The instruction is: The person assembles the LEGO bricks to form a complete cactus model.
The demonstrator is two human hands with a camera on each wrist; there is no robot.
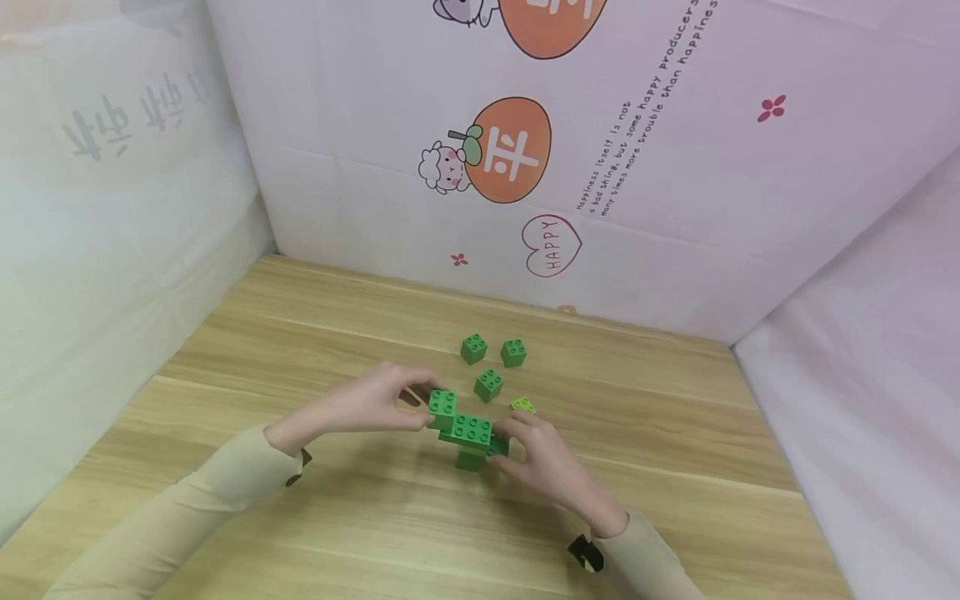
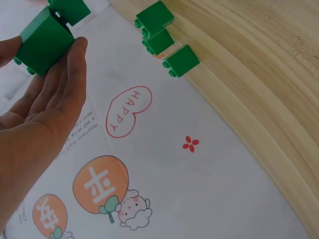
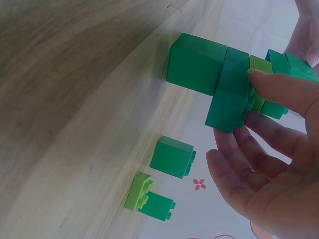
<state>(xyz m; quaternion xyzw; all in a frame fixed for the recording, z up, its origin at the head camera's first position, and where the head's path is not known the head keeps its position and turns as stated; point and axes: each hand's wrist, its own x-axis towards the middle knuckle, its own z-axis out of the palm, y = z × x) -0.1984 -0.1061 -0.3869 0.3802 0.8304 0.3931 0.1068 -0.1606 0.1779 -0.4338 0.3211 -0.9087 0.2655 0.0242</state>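
Between the thumb and fingers of my left hand [image 1: 378, 402] is a square green toy building brick [image 1: 442, 403], its studs facing up. It is right at the left end of the wider green top brick [image 1: 472, 428] of a small stack. My right hand [image 1: 542, 460] holds that stack from the right, thumb in front and fingers behind. From the right wrist view, the stack has a dark green square brick [image 3: 197, 63] at its base, a wider dark green brick [image 3: 228, 94] above it, then a lime layer [image 3: 259, 63], partly hidden by the thumb.
Beyond the stack, loose square green bricks [image 1: 489, 384] stand on the wooden table [image 1: 360, 517]. A lime brick [image 1: 522, 405] lies just behind my right fingers. Printed white cloth [image 1: 360, 200] rises at the table's back, with plainer cloth on both sides.
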